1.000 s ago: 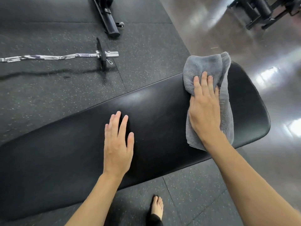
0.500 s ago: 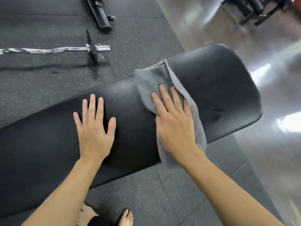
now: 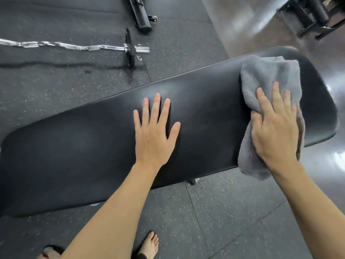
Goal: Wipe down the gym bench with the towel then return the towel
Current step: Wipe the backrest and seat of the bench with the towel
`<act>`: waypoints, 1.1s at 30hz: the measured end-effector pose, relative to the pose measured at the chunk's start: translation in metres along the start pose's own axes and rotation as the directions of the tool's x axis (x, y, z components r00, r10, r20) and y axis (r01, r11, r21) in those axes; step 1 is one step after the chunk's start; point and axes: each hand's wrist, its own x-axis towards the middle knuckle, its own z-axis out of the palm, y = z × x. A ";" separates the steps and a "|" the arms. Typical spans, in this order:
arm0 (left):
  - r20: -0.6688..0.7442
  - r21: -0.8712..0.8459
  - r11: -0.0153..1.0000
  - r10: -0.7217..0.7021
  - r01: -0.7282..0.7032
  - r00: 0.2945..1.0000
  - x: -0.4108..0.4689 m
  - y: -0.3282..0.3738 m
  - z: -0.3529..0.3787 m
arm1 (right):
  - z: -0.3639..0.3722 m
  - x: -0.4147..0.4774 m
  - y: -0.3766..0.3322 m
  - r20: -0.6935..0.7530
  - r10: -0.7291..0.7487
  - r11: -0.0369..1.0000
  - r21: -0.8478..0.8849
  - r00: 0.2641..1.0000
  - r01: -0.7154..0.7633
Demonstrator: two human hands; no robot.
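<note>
The towel is a grey terry cloth, loosely folded. Judge it soft, light and limp: it will bunch and slide rather than hold a shape. It lies on the black padded surface near that pad's end at 2 o'clock, and its near edge hangs over the front edge of the pad toward the rubber floor.

The pad looks smooth and slightly glossy, so expect little friction between cloth and vinyl. Control the towel by pressing down through the palm, not by pinching. To lift it for return, gather it where the folds are thickest, under your palm.

Your right hand lies flat on top of the towel, at 3 o'clock from the centre of view. Its fingers are extended, slightly apart and pointing toward 12 o'clock; they press the cloth and do not clamp it. The wrist is low and the forearm runs back toward 5 o'clock.

Your left hand rests palm-down on the bare pad, well apart from the towel, with fingers spread and holding nothing. It appears to brace your weight.
</note>
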 end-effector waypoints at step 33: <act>0.046 -0.046 0.948 -0.312 0.314 0.949 -0.138 -0.386 -0.040 | 0.171 -0.163 -0.452 0.113 -0.358 0.934 0.068 0.927 0.352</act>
